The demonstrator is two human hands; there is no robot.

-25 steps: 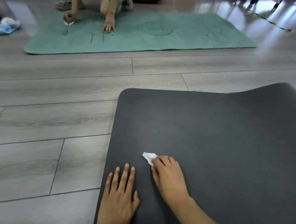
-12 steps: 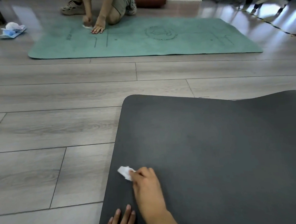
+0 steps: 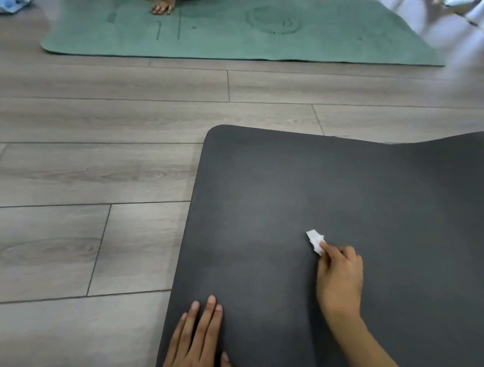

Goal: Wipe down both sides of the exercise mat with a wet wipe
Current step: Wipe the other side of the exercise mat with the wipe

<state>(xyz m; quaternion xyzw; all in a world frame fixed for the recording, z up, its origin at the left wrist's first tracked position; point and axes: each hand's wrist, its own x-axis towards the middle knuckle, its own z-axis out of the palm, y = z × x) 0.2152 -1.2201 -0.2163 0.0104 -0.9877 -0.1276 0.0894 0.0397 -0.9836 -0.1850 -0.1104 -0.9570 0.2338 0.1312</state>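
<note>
Step in hand: wiping the upturned face of the mat.

My right hand (image 3: pixel 340 279) has its fingers (image 3: pixel 332 252) curled, pinching a crumpled wet wipe (image 3: pixel 315 240) against the dark exercise mat (image 3: pixel 377 189), which lies on the floor (image 3: pixel 93 178). My left hand (image 3: pixel 195 348) lies flat, fingers straight, near the mat's left edge. I judge this face partly covered. The next stroke calls for steady pressure toward the far end, with the left hand bracing. I cannot tell whether the underside is done.

The right hand (image 3: pixel 340 279) and its wipe (image 3: pixel 315 240) now sit nearer the middle of the dark mat (image 3: pixel 377 189), away from its left edge. The left hand (image 3: pixel 198 347) shows more fully at the bottom of the frame.
</note>
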